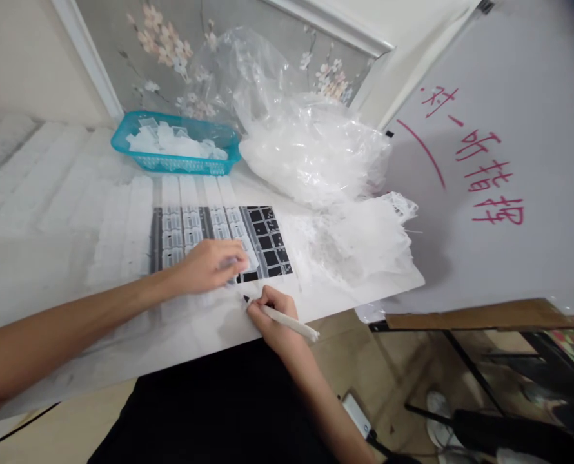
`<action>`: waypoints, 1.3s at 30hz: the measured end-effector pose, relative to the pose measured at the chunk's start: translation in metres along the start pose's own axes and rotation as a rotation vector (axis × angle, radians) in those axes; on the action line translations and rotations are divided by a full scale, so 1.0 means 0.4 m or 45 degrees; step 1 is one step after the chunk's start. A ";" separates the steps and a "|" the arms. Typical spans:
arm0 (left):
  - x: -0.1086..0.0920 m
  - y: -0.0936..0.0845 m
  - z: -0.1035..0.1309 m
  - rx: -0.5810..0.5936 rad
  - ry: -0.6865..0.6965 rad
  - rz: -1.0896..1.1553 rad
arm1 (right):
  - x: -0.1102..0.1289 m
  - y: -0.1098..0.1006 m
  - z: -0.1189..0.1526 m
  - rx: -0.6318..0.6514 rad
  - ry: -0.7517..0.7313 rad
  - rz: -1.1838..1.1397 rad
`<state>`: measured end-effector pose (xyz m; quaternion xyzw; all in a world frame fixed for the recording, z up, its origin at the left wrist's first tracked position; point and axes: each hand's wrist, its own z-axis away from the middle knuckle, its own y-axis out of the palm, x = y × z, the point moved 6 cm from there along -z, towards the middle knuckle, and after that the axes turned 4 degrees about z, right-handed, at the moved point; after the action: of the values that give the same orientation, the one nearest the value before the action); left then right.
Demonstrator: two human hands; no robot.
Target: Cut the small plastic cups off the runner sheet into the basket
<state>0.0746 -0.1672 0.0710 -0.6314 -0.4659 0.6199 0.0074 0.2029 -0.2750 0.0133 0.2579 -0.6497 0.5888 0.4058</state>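
Note:
My right hand (275,314) grips a white pen-shaped tool (289,320), its dark tip pointing up and left toward my other hand. Above the printed sheet, my left hand (212,264) has its fingers curled and pinched round what looks like a small clear plastic piece (227,262); blur hides its exact shape. The sheet (273,240) shows black squares on grey at its right. Rows of translucent plastic parts (172,222) lie over its left and middle, partly hidden by my left hand.
A blue basket (185,165) with clear plastic pieces stands at the back. Beside it are a large clear bag (306,142) and a heap of white plastic scraps (364,238). Long white strips (49,174) cover the left. A whiteboard (485,258) with red writing borders the right.

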 end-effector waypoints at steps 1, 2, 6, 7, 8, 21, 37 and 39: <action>0.021 -0.025 -0.003 -0.159 -0.140 0.237 | 0.000 0.000 -0.002 0.006 0.008 0.007; 0.044 -0.047 -0.005 -0.315 -0.266 0.484 | -0.001 0.000 -0.004 0.007 0.015 0.012; 0.117 -0.118 -0.010 -0.847 -0.383 1.258 | -0.002 0.001 -0.003 -0.007 0.029 -0.015; 0.125 -0.134 -0.014 -0.923 -0.325 1.347 | -0.002 0.001 -0.002 0.001 0.030 -0.036; 0.131 -0.147 -0.016 -0.971 -0.269 1.396 | -0.003 0.002 -0.001 0.018 0.033 -0.066; 0.068 -0.060 -0.031 -0.375 -0.204 0.250 | -0.030 -0.091 -0.080 -0.192 0.018 -0.455; 0.037 0.095 -0.043 0.241 0.055 -0.927 | -0.048 -0.053 -0.093 -0.150 -0.070 -0.254; 0.033 0.096 -0.041 0.238 0.065 -0.921 | -0.049 -0.051 -0.093 -0.143 -0.063 -0.243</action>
<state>0.1071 -0.1717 0.0419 -0.4377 -0.5998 0.6012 0.2952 0.2386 -0.2450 0.0074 0.3098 -0.6641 0.5037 0.4576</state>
